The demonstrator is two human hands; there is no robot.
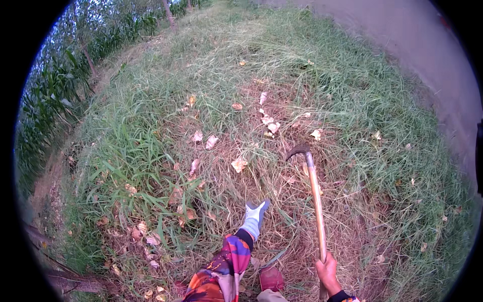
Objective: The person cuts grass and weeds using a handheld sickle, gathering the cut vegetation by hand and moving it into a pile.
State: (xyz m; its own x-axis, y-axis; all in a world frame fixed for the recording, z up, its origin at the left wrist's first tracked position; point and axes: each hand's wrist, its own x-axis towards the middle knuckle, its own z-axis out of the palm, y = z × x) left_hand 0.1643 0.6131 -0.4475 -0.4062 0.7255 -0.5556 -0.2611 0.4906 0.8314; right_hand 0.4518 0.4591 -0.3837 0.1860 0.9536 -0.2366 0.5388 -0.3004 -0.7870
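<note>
My right hand (pixel 327 272), bare, is closed around the lower part of a long wooden handle. It belongs to a sickle (pixel 316 196) whose dark curved blade (pixel 298 150) hooks to the left, close over dry grass. My left hand (pixel 256 216) wears a white and blue-grey work glove and reaches forward, low over the grass. Its thumb and fingers spread in a V, with nothing visible between them. Cut, straw-coloured grass (pixel 241 188) lies around both hands. A tuft of taller green grass (pixel 139 154) grows to the left of the gloved hand.
Dry fallen leaves (pixel 239 164) lie scattered ahead. A red shoe (pixel 271 279) shows at the bottom. Thick grass (pixel 407 151) covers the right side, bordered by a grey paved-looking strip (pixel 407 34). Tall corn plants (pixel 56 90) and thin tree trunks (pixel 88 58) stand at left.
</note>
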